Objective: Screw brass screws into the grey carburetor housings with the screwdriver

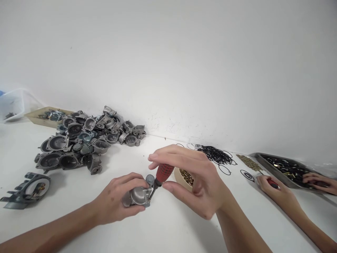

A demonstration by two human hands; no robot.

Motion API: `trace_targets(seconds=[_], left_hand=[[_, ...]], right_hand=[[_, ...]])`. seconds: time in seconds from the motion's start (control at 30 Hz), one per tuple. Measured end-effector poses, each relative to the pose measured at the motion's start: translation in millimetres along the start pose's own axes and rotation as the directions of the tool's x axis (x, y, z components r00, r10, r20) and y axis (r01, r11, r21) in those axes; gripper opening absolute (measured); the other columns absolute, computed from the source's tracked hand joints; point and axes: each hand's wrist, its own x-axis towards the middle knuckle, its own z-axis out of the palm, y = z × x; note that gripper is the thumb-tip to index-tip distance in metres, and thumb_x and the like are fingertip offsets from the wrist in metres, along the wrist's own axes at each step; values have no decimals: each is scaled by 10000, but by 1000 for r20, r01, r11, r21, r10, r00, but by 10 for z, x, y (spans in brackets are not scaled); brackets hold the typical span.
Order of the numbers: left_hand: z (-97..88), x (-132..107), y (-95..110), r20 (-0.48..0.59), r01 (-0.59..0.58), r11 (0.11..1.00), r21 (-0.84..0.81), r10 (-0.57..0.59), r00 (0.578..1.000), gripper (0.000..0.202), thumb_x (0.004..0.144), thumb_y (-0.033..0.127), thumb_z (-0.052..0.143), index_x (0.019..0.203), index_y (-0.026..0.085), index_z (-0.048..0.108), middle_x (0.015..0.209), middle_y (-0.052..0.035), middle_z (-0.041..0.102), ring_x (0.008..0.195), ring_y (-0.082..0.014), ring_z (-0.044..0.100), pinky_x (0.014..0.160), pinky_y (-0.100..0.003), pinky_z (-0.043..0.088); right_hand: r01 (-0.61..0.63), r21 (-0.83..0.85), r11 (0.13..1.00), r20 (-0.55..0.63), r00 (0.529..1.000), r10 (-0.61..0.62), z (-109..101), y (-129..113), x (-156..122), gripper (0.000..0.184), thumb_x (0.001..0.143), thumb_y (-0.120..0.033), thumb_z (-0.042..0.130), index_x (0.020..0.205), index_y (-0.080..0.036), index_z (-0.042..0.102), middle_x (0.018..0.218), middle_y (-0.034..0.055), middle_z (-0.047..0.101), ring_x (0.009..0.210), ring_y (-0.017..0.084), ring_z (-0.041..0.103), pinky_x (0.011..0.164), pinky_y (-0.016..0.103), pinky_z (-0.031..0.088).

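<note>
My left hand is closed around a grey metal carburetor float bowl, holding it low over the white table. A screwdriver with a red and black handle is tilted against the bowl's right edge, its dark shaft running down to a corner there. My right hand curls about the screwdriver handle, thumb on the near side and fingers over the top. The exact finger contact is partly hidden. Partly behind this hand stands a round tub of small brass-coloured screws.
A heap of metal bowls lies left, near a carburetor body and a yellowish tray. Black rubber rings and small brass parts lie right. A co-worker's hands are by a metal tray. A wall stands behind.
</note>
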Motion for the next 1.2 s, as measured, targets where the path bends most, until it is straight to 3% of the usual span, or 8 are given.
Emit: trace_targets(seconds=[0.07,0.2,0.37,0.53,0.7,0.83,1.0,1.2], left_hand=[[-14,11,17,-2,1,1000,0,-1,1000,444,913,270,780,1319,338,612,1299,-22,720,1065,-235,743,907,-332,581],[-41,27,38,-3,10,1000,-2,-10,1000,416,912,279,769,1301,333,631,1263,-19,725,1053,-230,743,903,-330,579],[-43,25,41,-23,7,1000,-12,-7,1000,404,900,267,776,1272,330,630,1215,-10,734,1012,-214,745,870,-313,578],[-38,15,28,-19,4,1000,-25,-4,1000,397,914,284,753,1293,326,642,1231,-24,730,1032,-223,747,890,-323,593],[-46,25,34,-20,-8,1000,-6,8,1000,399,905,283,762,1281,313,632,1223,-36,735,1010,-229,751,854,-317,597],[-49,38,65,-27,14,995,-96,-17,1000,405,899,261,771,1283,307,651,1233,-40,734,1024,-233,753,901,-335,600],[-45,32,105,-28,52,982,-179,-58,998,406,887,213,776,1264,305,655,1228,-29,725,1053,-229,736,940,-340,579],[-50,30,101,-9,71,978,-195,-74,997,405,892,212,769,1274,296,663,1253,-46,719,1058,-238,733,947,-356,579]], right_hand=[[-8,13,1000,7,1000,7,0,-6,1,413,1013,-106,655,1418,-179,689,991,70,783,816,146,742,759,320,670],[29,-35,999,-73,997,-32,-10,-3,0,321,921,-209,850,1236,-190,792,939,40,740,738,108,724,661,232,636],[-15,76,997,27,1000,13,-37,-18,0,372,1024,-110,642,1386,-158,711,1097,101,783,826,135,749,755,296,675],[9,8,1000,-75,997,-8,-11,0,7,373,912,-289,864,1265,-194,787,944,37,731,763,113,727,739,261,659],[-47,75,996,-8,999,48,-26,9,18,393,1018,-132,692,1408,-183,704,1046,95,797,860,163,754,779,343,678],[-4,-28,1000,-92,996,1,-28,24,12,375,891,-263,884,1251,-208,794,906,33,733,740,122,721,702,268,653],[-20,88,996,35,999,17,-16,-13,-6,392,1046,-142,637,1434,-167,685,1107,111,777,845,146,744,765,314,682],[-3,-6,1000,-48,999,2,-5,-27,-2,369,942,-277,834,1301,-217,773,961,41,729,761,111,731,693,240,652]])
